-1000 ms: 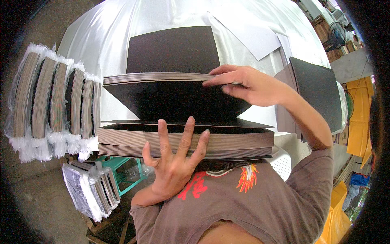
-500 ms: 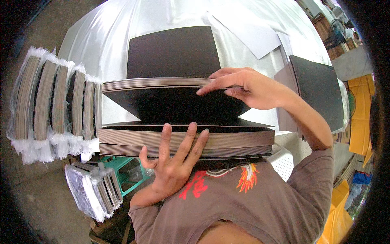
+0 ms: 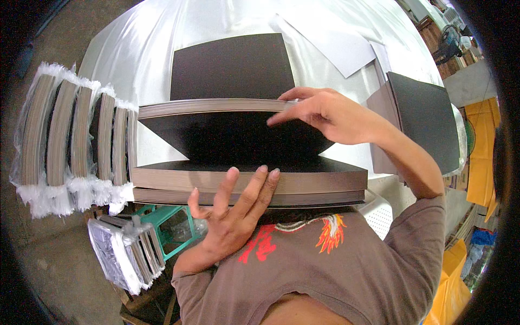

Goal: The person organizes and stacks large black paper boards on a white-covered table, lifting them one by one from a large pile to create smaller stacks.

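A thick stack of black boards with grey-brown edges [image 3: 319, 180] lies in front of me. Part of it is raised as a lifted bundle of boards [image 3: 206, 108], its dark face tilted toward me and its edge standing higher. My right hand [image 3: 333, 116] has that bundle's far right edge between its fingers, some above and some below. Against the front edge of the lower boards rests my left hand [image 3: 230, 219], fingers stretched, tips at the top edge. Behind the bundle lies another black board [image 3: 233, 65].
Several plastic-wrapped board packs [image 3: 59, 132] stand in a row at left. More wrapped packs [image 3: 122, 249] sit lower, beside a green plastic stool [image 3: 168, 216]. Black boards [image 3: 425, 122] lie at right; white sheets [image 3: 336, 46] are on the shiny-covered table [image 3: 130, 59].
The top boards of the lower stack, parted by a gap before, now lie flat. The raised bundle has shifted slightly away from me. My left fingertips have drawn closer together and lower.
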`<state>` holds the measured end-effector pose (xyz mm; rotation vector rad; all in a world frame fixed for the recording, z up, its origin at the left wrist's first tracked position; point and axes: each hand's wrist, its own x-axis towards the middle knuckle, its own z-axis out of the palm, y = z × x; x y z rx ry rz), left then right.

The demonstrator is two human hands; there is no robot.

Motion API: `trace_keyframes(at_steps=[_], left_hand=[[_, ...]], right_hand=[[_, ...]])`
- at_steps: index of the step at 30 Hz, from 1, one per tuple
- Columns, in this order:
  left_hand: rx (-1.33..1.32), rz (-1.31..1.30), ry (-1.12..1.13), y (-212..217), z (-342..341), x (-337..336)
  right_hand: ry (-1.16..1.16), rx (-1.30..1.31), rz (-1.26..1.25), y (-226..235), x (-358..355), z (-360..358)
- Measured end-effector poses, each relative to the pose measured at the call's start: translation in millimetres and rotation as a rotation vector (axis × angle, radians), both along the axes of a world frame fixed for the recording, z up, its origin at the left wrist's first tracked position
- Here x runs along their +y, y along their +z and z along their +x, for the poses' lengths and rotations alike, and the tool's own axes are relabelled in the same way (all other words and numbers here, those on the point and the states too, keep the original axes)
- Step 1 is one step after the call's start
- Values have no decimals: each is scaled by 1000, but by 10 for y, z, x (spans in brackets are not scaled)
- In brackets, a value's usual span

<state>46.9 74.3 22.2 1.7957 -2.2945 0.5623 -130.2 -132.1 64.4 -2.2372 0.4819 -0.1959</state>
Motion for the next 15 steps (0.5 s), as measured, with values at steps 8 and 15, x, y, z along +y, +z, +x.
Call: trace_keyframes(at_steps=[8,15], left_hand=[[60,99,50,98,-45,-35],[47,44,20,-15,1,2]], right_hand=[[34,22,-158,62,125,-3],[62,22,66,19,19,26]])
